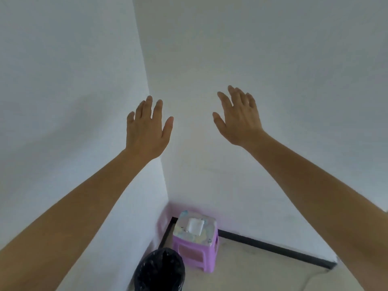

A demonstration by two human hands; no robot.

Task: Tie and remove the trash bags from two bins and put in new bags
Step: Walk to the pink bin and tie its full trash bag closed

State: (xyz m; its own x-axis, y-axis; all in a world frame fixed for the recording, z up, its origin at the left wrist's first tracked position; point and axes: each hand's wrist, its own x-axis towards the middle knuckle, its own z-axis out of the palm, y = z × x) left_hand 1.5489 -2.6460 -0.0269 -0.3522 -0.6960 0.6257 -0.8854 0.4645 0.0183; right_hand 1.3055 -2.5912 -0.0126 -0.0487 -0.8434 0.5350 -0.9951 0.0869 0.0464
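Grip: my left hand (pixel 147 131) and right hand (pixel 239 120) are raised, fingers apart, holding nothing.
Bin: the black-bagged bin (pixel 159 269) sits well below my left hand, just beside a purple stool (pixel 195 255).
Risk: a hasty grab from up here could tear the thin bag or tip the bin.

- No text, label, brand, number or sign can be read anywhere in the frame.
- The patterned box (pixel 195 227) on the purple stool (pixel 194 255), lower centre of the frame, has pastel markings on its top. These may include print, but they are too blurred to tell.
- The black trash bag (pixel 159 269), at bottom centre, shows only dark glossy folds.
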